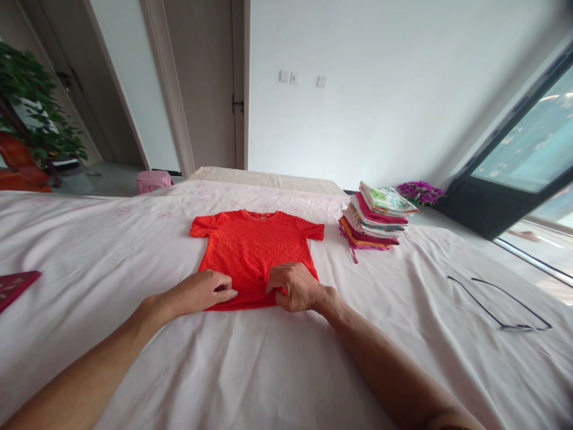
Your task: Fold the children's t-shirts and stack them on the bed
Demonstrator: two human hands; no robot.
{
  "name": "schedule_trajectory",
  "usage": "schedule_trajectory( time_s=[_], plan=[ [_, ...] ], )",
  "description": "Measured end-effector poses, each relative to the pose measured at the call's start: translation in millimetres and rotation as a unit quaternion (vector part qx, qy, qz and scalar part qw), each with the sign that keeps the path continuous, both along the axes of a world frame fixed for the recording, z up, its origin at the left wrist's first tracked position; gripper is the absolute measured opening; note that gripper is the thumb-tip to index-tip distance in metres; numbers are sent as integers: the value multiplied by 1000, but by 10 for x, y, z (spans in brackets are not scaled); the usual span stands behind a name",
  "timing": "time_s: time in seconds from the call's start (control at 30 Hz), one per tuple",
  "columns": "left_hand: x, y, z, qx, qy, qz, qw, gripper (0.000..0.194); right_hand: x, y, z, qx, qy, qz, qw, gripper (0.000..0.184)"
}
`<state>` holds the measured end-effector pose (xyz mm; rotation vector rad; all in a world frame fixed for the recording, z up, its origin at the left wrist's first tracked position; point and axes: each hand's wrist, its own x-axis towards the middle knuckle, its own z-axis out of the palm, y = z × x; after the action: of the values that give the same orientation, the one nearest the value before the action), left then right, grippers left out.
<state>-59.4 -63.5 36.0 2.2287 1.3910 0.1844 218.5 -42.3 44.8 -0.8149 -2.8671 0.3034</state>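
Observation:
A red short-sleeved T-shirt (257, 242) lies spread on the pale bedsheet, its neckline at the far side and its hem towards me. On the lower left of the shirt, my left hand (201, 291) is closed, with curled fingers and the thumb against the cloth near the hem. My right hand (295, 288) pinches the fabric at the lower right, and small creases run from its fingers. The fingertips of both hands are partly hidden. Cloth between the two hands looks slightly bunched.
A stack of folded clothes (378, 218) stands right of the shirt. Eyeglasses (514, 316) lie on the bedsheet (250, 370) at the right. A dark pink flat object (18, 286) shows at the left edge. Beyond are a pink stool (154, 181) and purple flowers (421, 192).

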Motion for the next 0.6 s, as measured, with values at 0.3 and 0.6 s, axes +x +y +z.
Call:
schedule_trajectory(
  time_s=[0.3,0.6],
  plan=[
    [81,-10,-54,40,-59,-7,997,19,7,-8,-16,-42,-9,-38,998,23],
    [16,36,-130,-14,-66,1,998,21,-7,47,-69,-63,14,-56,996,22]
  ],
)
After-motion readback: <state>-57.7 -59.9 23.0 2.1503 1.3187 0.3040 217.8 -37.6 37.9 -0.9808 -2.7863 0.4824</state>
